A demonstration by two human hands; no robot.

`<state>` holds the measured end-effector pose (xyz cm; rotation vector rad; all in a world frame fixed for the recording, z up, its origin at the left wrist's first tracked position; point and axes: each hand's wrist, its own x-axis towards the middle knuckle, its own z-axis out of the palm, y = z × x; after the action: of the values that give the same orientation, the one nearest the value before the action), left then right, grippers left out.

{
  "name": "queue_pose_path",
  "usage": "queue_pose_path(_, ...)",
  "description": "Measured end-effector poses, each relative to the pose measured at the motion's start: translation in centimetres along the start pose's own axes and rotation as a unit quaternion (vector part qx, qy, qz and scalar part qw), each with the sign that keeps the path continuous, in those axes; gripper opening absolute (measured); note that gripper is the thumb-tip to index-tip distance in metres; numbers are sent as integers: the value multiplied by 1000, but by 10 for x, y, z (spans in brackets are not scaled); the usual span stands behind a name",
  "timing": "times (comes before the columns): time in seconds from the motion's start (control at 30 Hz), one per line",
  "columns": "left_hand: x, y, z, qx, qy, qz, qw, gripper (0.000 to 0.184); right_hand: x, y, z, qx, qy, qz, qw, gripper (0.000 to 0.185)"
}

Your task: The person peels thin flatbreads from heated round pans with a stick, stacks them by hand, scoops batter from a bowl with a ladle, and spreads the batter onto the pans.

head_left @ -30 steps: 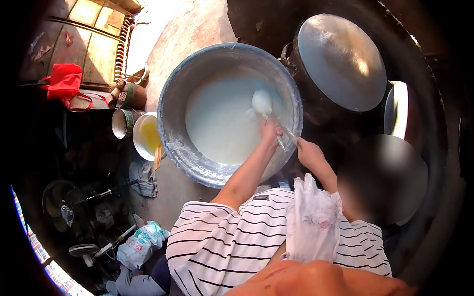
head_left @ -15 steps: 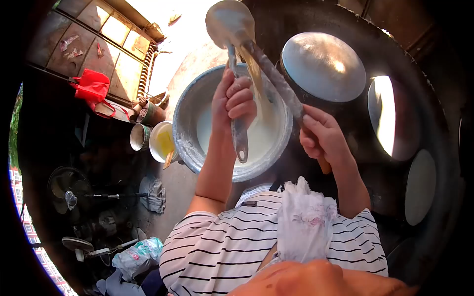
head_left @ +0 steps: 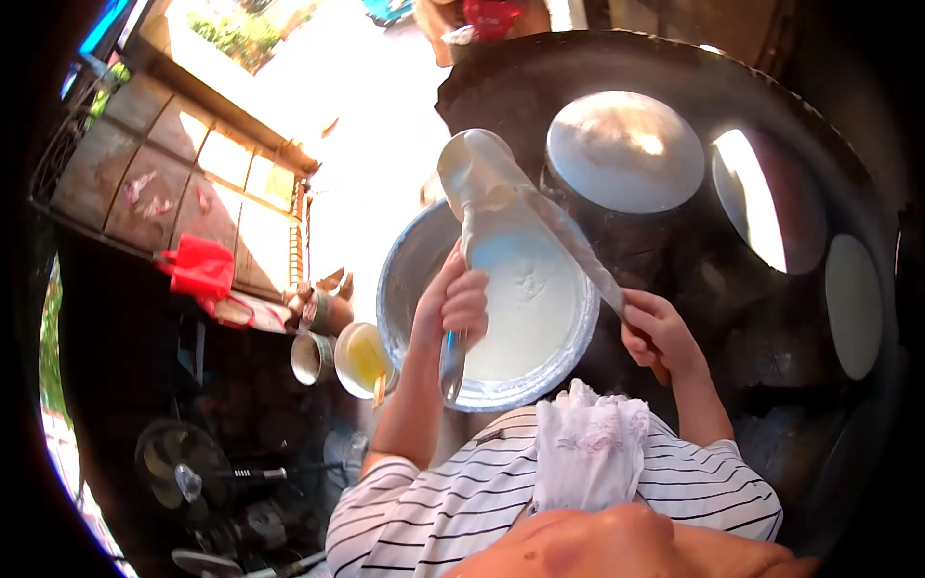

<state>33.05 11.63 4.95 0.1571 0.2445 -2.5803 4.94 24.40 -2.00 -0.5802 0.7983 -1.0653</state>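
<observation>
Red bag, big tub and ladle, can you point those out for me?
Red bag (head_left: 200,267), head view, on its side.
Big tub (head_left: 506,396), head view, on its near rim.
Ladle (head_left: 465,173), head view, on its bowl.

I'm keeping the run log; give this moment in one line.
left hand: grips white-coated ladle | right hand: grips long, brown-handled stick | both tools: raised over round grey-blue tub | tub: holds white liquid

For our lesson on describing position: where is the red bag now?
In the head view, the red bag is on the person's left, at the near edge of the tiled surface, up and left of the white tub.
</observation>
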Motion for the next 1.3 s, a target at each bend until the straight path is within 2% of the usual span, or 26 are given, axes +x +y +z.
queue_pose_path(0.1,19,-25,-3,172,5,-13,985,29,-51,33,-25,91,56,-116,987,33)
queue_pose_path(0.13,50,-25,-13,140,16,-69,988,29,-55,43,-28,107,92,-144,979,31)
queue_pose_path(0.2,104,-36,-29,40,50,-191,979,30,-75,60,-30,139,172,-132,966,30)
queue_pose_path(0.27,151,-72,-32,-87,110,-332,933,32,-112,71,-17,112,255,-155,948,31)
queue_pose_path(0.33,165,-128,-34,-105,72,-430,894,33,-171,77,2,111,346,-231,902,33)
queue_pose_path(0.37,163,-161,-21,-73,52,-449,889,15,-205,78,13,99,381,-281,875,34)
queue_pose_path(0.4,161,-196,-9,-45,31,-468,882,27,-236,82,24,85,417,-325,845,35)
queue_pose_path(0.43,162,-235,-10,4,-36,-500,865,31,-269,84,33,36,496,-361,789,37)
queue_pose_path(0.47,158,-280,-7,56,-68,-521,849,27,-296,80,37,-13,569,-384,727,39)
queue_pose_path(0.53,142,-376,-2,133,-98,-557,814,31,-350,78,39,-143,708,-402,562,41)
queue_pose_path(0.6,131,-472,-19,36,-6,-710,703,34,-386,101,12,-169,783,-418,428,41)
queue_pose_path(0.67,97,-553,-4,-99,162,-718,670,34,-384,156,-7,-248,857,-371,258,39)
queue_pose_path(0.7,78,-594,3,-157,246,-709,642,36,-379,213,-26,-246,881,-355,192,41)
queue_pose_path(0.73,67,-628,-10,-133,181,-760,610,36,-381,260,-16,-209,929,-248,182,39)
queue_pose_path(0.77,66,-649,-37,-108,114,-802,576,35,-393,314,-8,-269,920,-267,102,39)
queue_pose_path(0.8,59,-675,-53,-85,53,-835,541,34,-412,321,42,-169,948,-145,226,40)
queue_pose_path(0.83,47,-696,-53,-48,27,-850,524,36,-423,361,49,-99,948,-188,236,42)
queue_pose_path(0.87,40,-714,-52,-27,29,-867,497,35,-439,371,62,21,955,-179,234,42)
queue_pose_path(0.9,29,-731,-52,-20,66,-881,469,34,-471,376,68,29,953,-223,205,40)
queue_pose_path(0.93,17,-758,-50,-25,82,-897,433,32,-501,394,62,133,903,-305,270,37)
queue_pose_path(0.97,6,-786,-52,-16,125,-899,420,31,-528,380,72,190,872,-359,273,35)
queue_pose_path(1.0,-3,-808,-55,-4,169,-897,408,30,-553,376,73,263,830,-421,254,34)
queue_pose_path(1.07,-22,-841,-70,35,217,-897,383,28,-589,407,47,327,807,-487,70,36)
queue_pose_path(1.13,-35,-873,-93,77,223,-907,349,26,-593,417,46,330,803,-496,4,39)
queue_pose_path(1.17,-37,-887,-106,82,220,-920,313,26,-594,413,50,329,801,-499,-28,41)
queue_pose_path(1.3,-42,-925,-148,160,228,-936,217,29,-580,372,36,337,775,-535,2,50)
